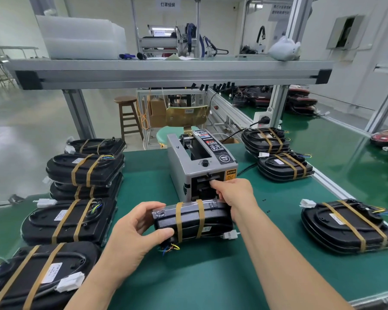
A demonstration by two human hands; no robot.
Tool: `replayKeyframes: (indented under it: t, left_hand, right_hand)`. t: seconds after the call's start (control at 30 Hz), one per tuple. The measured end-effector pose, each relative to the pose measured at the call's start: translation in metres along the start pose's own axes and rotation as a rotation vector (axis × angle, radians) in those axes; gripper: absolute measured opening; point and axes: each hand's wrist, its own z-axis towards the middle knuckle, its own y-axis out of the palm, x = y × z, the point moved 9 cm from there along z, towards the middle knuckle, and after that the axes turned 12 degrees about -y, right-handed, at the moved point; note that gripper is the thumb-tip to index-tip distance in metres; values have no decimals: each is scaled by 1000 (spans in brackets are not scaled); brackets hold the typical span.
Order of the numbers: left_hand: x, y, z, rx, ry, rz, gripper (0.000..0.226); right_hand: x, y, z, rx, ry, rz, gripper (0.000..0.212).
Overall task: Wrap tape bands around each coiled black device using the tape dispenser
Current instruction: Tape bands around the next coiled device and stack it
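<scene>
A black device (213, 218) with two tan tape bands stands on its edge on the green mat, just in front of the grey tape dispenser (197, 162). My left hand (132, 229) grips its left end, thumb on the front face and fingers over the top. My right hand (235, 195) is curled above the device's right end, its fingertips at the dispenser's outlet slot; I cannot see any tape between them. A white connector (230, 234) and coloured wires hang from the device.
Banded black devices lie stacked at the left (85, 168), at the near left corner (38, 274), at the right (345, 227) and at the back right (282, 166). A metal shelf beam (166, 74) runs overhead. The mat (211, 276) ends at a rail on the right.
</scene>
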Motion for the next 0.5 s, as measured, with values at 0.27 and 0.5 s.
replayKeyframes:
  t: [0.27, 0.5]
  left_hand:
    - [-1, -4, -5, 20, 1, -7, 47]
    - [12, 10, -6, 116, 56, -30, 45]
  right_hand:
    - [4, -2, -10, 68, 68, 81, 22]
    - [-23, -12, -45, 49, -107, 288, 7]
